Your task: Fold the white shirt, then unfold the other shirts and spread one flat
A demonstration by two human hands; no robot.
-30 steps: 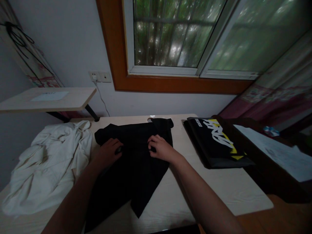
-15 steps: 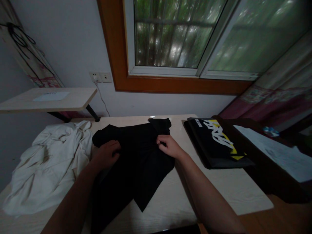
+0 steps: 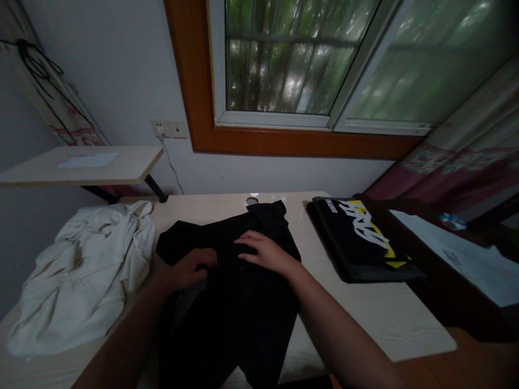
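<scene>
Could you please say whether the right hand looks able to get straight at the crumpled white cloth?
Probably not directly: the right hand is on the black garment, and the left hand and forearm lie between it and the crumpled white cloth.

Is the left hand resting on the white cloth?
No, the left hand is on the black cloth, while the white cloth lies off to its left.

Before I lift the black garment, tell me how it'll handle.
The black garment will probably sag, since it looks like soft cloth with uneven edges. It seems unlikely to roll, lying spread on the table. Its near ends may dangle separately, as a gap shows between them.
</scene>
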